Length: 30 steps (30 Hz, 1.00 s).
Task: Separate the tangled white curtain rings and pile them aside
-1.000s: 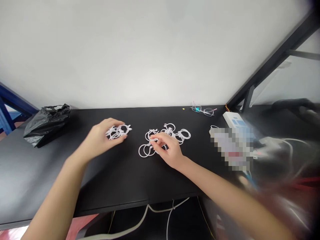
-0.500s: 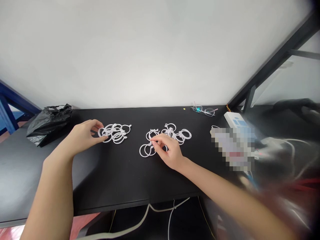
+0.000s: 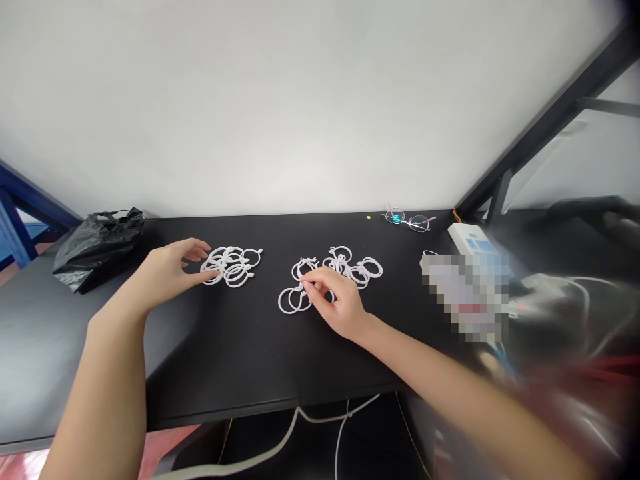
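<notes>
Two groups of white rings, each ring with a small knob, lie on the black desk. My left hand (image 3: 177,265) is at the left edge of the left pile of rings (image 3: 235,267). Its thumb and fingers are apart, with the thumb tip by the nearest rings. My right hand (image 3: 336,299) has thumb and forefinger pinched on a white ring (image 3: 287,301) at the front of the right group. Part of that group is hidden behind the hand. More white rings (image 3: 371,268) lie just beyond its knuckles.
A black plastic bag (image 3: 103,243) sits at the left. Eyeglasses (image 3: 419,223) lie near the wall. At the right are a white box (image 3: 470,233), a blurred-out object (image 3: 460,293) and clear plastic wrapping (image 3: 560,320). Cables (image 3: 260,457) hang below the desk's front edge.
The ring at my left fingertips has shifted slightly right onto the left pile, and those fingers have let go of it. My right hand has hardly moved.
</notes>
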{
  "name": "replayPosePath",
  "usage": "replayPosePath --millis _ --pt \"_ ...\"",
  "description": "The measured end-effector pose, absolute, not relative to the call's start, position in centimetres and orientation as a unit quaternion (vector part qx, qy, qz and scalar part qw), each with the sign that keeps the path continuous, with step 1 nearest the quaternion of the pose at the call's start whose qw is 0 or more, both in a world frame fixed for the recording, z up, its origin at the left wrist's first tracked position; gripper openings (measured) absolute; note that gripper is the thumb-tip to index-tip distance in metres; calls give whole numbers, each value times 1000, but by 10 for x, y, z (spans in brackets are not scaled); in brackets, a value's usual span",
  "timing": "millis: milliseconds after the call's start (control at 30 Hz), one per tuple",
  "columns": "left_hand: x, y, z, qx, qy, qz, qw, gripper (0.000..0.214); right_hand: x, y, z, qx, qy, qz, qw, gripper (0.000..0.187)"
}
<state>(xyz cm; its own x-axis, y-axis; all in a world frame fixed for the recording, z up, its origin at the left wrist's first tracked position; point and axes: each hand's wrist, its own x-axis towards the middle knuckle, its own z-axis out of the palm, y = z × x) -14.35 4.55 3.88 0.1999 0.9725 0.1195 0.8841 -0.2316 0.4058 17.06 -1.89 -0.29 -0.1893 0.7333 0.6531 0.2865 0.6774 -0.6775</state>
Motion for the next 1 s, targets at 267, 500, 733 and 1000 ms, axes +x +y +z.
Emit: replayPosePath --millis 267,500,733,1000 --pt "-82 31 38 791 510 331 71 31 172 -19 0 -382 -719 174 554 14" --pt "-31 13 5 901 334 224 162 34 174 -18 2 -393 -703 155 572 13" --pt "-27 10 2 912 318 206 157 32 183 -10 3 -423 -697 143 562 12" --pt "-28 9 1 912 320 208 152 31 188 4 -13 -449 -785 125 408 5"
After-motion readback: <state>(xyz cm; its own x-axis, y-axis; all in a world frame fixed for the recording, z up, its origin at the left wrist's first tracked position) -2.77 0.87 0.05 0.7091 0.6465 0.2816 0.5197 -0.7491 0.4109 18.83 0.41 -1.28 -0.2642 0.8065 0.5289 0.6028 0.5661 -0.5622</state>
